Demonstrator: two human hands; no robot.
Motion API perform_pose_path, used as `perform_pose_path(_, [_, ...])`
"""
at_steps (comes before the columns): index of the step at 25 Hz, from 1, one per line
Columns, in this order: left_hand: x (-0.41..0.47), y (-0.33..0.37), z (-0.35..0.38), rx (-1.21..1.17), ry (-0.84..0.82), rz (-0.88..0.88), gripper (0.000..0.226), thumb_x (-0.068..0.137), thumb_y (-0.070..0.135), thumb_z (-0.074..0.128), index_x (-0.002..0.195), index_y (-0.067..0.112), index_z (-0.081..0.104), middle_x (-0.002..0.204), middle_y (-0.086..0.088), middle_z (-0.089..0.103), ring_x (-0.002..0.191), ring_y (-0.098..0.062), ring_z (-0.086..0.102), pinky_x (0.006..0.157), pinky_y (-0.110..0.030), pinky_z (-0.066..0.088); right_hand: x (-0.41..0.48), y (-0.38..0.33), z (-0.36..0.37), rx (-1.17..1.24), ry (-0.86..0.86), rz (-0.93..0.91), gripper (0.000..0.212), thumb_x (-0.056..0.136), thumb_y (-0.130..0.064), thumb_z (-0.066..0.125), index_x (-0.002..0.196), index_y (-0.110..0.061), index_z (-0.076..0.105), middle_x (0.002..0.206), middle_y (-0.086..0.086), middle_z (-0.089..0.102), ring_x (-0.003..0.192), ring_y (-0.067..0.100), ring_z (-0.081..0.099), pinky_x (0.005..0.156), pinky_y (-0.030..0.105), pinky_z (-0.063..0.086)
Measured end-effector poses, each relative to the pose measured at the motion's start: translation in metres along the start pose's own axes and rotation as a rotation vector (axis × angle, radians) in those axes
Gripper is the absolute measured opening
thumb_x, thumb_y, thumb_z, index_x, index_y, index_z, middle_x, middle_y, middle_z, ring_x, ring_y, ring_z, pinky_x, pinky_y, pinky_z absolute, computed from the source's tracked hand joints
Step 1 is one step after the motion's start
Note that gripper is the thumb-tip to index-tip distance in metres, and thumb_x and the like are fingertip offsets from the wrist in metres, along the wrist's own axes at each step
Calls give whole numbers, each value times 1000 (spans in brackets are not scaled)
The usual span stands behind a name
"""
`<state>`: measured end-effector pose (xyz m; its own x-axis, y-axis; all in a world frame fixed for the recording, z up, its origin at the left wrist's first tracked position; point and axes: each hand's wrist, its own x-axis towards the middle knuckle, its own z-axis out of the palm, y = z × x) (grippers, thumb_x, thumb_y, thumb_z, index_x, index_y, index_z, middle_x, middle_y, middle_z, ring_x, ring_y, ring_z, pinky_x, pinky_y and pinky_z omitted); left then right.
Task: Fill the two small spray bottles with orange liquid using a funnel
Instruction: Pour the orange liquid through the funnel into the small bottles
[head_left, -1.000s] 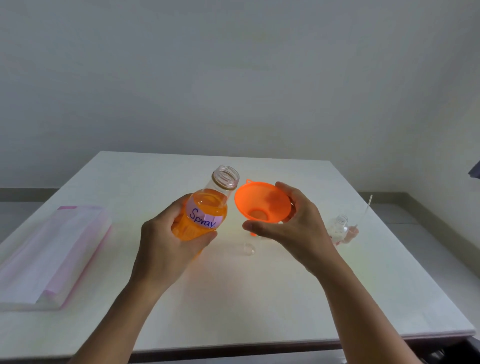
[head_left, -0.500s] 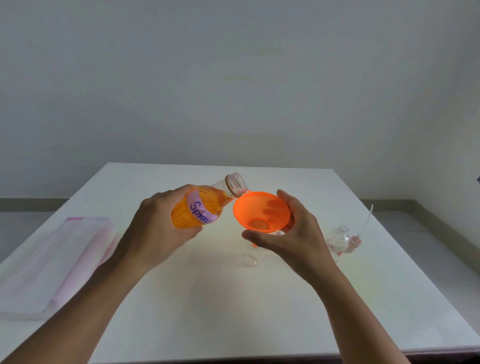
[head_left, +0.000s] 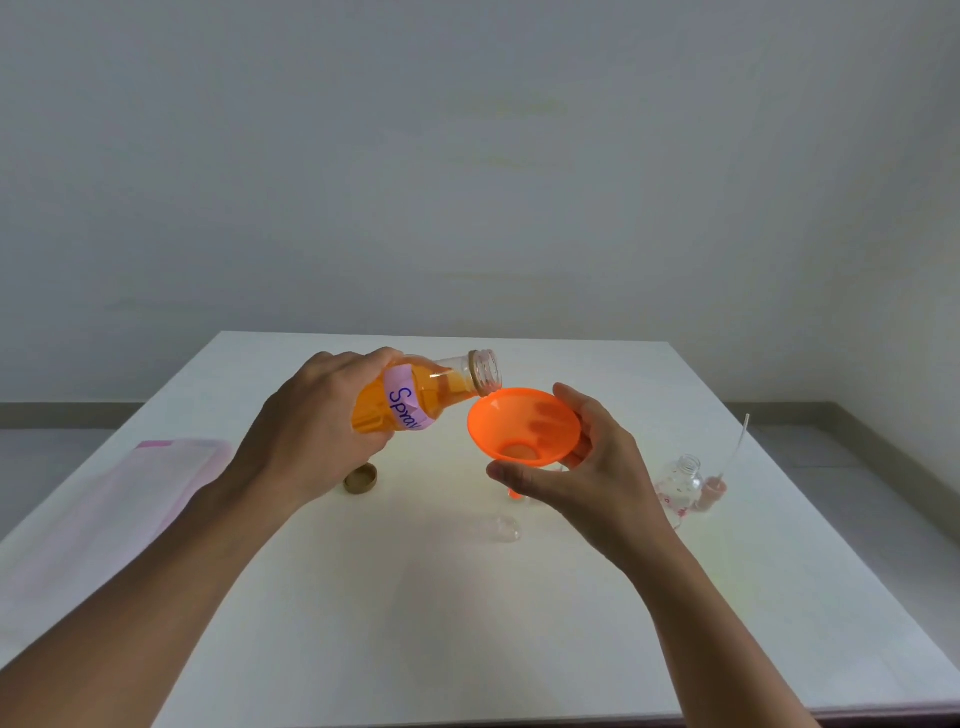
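My left hand (head_left: 317, 431) grips an uncapped bottle of orange liquid (head_left: 426, 392) with a pink "Spray" label, tipped nearly level with its mouth over the rim of an orange funnel (head_left: 524, 423). My right hand (head_left: 587, 478) holds the funnel from the right side, thumb in front. The funnel's spout (head_left: 513, 493) points down at something my hand mostly hides. A small clear spray bottle (head_left: 680, 486), open, stands to the right on the white table (head_left: 467, 623).
A brown cap (head_left: 360, 479) lies under my left wrist. A small clear cap (head_left: 506, 530) lies in front of the funnel. A spray head with its tube (head_left: 719, 480) leans beside the small bottle. A pink plastic bag (head_left: 114, 514) lies at the left.
My left hand has tipped the orange bottle from upright to nearly level and brought its mouth over the funnel's rim. The right hand keeps holding the funnel.
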<state>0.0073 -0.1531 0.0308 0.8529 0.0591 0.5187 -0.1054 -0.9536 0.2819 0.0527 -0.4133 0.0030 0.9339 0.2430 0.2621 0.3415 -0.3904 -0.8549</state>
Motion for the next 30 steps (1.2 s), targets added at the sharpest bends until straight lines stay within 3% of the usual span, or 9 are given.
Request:
perform_pose_path(6, [1, -1, 1, 72, 12, 26, 70, 72, 21, 83, 135, 27, 52, 112, 3, 65, 102, -22, 53, 67, -40, 56, 1, 2, -1, 16, -1, 9, 113, 55, -45, 97, 152, -27, 41, 146, -7, 52, 114, 6, 54, 83, 8, 44])
perform_pose_path(17, [5, -3, 0, 161, 50, 80, 74, 71, 20, 84, 137, 23, 52, 118, 0, 65, 107, -24, 55, 67, -35, 52, 4, 3, -3, 68, 3, 15, 111, 54, -43, 99, 149, -26, 46, 141, -4, 56, 121, 15, 61, 100, 29, 54])
perform_pose_path(23, [4, -1, -2, 165, 62, 96, 74, 69, 18, 86, 136, 21, 54, 117, -2, 66, 105, -26, 57, 66, -35, 52, 5, 5, -2, 73, -15, 13, 111, 54, -42, 98, 150, -26, 45, 141, -5, 56, 120, 12, 60, 90, 15, 51])
perform_pose_path(26, [6, 0, -2, 178, 76, 109, 75, 68, 17, 87, 135, 19, 55, 116, -2, 67, 105, -27, 58, 65, -36, 53, 5, 5, -2, 82, -15, 14, 111, 54, -42, 99, 150, -26, 45, 140, -6, 57, 120, 12, 60, 92, 18, 52])
perform_pose_path(30, [6, 3, -2, 199, 76, 133, 75, 66, 16, 87, 134, 19, 56, 115, -2, 68, 103, -28, 60, 65, -35, 52, 6, 4, -3, 90, -24, 19, 110, 54, -40, 99, 150, -25, 45, 138, -7, 57, 113, 5, 60, 83, 6, 48])
